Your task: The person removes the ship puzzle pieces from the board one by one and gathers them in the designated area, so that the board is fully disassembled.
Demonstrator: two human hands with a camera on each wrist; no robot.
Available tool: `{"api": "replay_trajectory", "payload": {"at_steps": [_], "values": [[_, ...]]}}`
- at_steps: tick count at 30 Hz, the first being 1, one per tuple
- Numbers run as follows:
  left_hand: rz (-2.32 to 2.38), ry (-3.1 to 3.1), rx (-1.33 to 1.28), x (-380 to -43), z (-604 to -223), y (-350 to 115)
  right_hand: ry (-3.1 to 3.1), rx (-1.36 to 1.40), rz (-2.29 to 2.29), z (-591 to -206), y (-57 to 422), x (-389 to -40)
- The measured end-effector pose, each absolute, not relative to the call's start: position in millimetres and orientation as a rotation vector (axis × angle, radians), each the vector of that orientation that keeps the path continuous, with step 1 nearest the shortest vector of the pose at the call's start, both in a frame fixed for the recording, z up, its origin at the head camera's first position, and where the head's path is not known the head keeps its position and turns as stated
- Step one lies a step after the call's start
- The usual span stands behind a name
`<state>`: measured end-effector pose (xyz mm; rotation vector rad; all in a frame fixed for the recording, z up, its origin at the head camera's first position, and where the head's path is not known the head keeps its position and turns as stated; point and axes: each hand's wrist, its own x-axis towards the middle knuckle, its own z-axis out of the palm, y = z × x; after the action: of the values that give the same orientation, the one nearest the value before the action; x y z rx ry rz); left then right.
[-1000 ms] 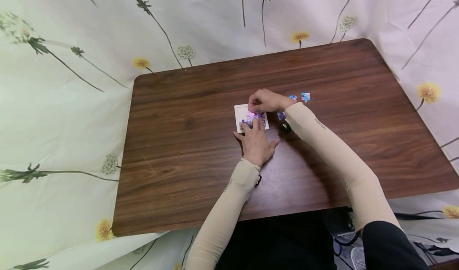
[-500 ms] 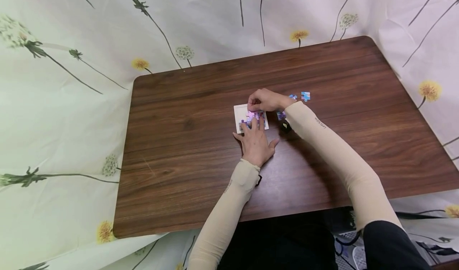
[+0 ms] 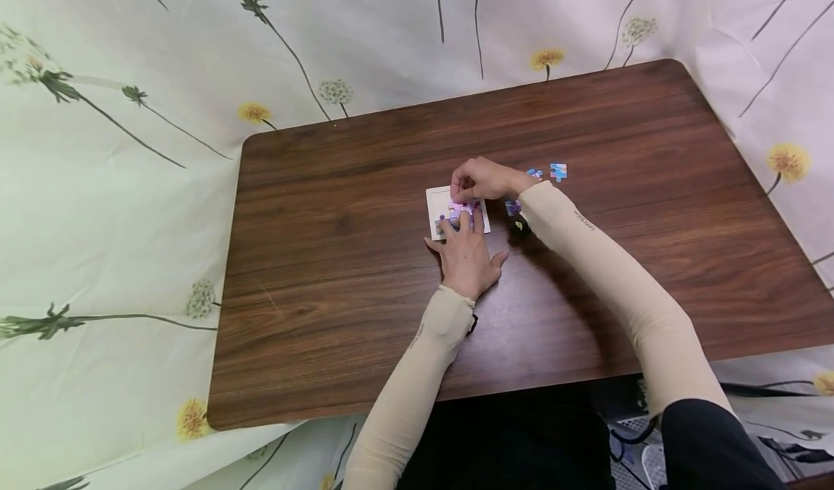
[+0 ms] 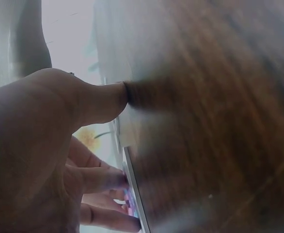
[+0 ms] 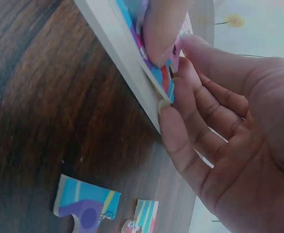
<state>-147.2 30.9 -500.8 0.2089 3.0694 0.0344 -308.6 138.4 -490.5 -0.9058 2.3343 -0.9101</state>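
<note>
The right hand (image 3: 485, 179) has its grip drawn nearly closed, thumb and forefinger pinching one pink puzzle piece (image 5: 177, 58); the other fingers are bent, one touching the rim of the single white tray (image 3: 438, 200) beneath. The left hand (image 3: 466, 260) has its grip wide and holds nothing: its fingers are spread and nearly straight, some tips pressing joined pieces (image 3: 455, 216) inside the tray, thumb out to the side. Fingers hide too much to count those pieces. The pink one is at their upper part. Right of the tray, by the right wrist, at least three loose pieces (image 3: 558, 171) lie on one brown table (image 3: 326, 258). Two beige sleeves (image 3: 599, 258) cover the forearms.
</note>
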Motion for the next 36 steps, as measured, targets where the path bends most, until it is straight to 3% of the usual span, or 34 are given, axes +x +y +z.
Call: {"api": "replay_trajectory", "payload": {"at_steps": [21, 36], "values": [[-0.047, 3.057, 0.214, -148, -501, 30, 2.117, -1.044, -0.970, -486, 147, -318], [-0.003, 3.054, 0.221, -148, -503, 30, 2.034, -0.981, -1.075, -491, 164, -317]]}}
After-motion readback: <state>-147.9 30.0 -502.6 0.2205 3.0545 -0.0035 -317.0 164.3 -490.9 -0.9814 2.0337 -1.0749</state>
